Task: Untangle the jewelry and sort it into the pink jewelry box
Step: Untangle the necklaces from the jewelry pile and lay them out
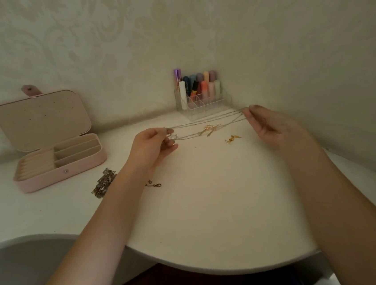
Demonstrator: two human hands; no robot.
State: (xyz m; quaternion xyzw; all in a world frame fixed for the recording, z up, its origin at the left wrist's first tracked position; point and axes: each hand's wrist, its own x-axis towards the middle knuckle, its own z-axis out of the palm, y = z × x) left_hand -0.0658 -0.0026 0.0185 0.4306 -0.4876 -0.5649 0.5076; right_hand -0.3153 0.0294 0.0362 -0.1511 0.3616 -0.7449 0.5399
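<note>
Chains: several thin necklace chains (205,122) stretch taut between the two hands above the table (212,209), with pinkish-gold pendants (209,129) knotted near the middle.
Left hand: the left hand (152,143) pinches one end of the strands.
Right hand: the right hand (271,126) pinches the other end at its fingertips.
Technique: judged from here, ease the tension, then tease one strand free at the pendant cluster; hard pulling would tighten the knot.
Loose pieces: gold earrings (232,139) lie between the hands; a chunky chain (103,183) lies beside the left forearm.
Box: the pink jewelry box (56,156) sits open, left of the left hand.
Beyond: a clear lipstick organizer (200,97) stands behind the chains.
</note>
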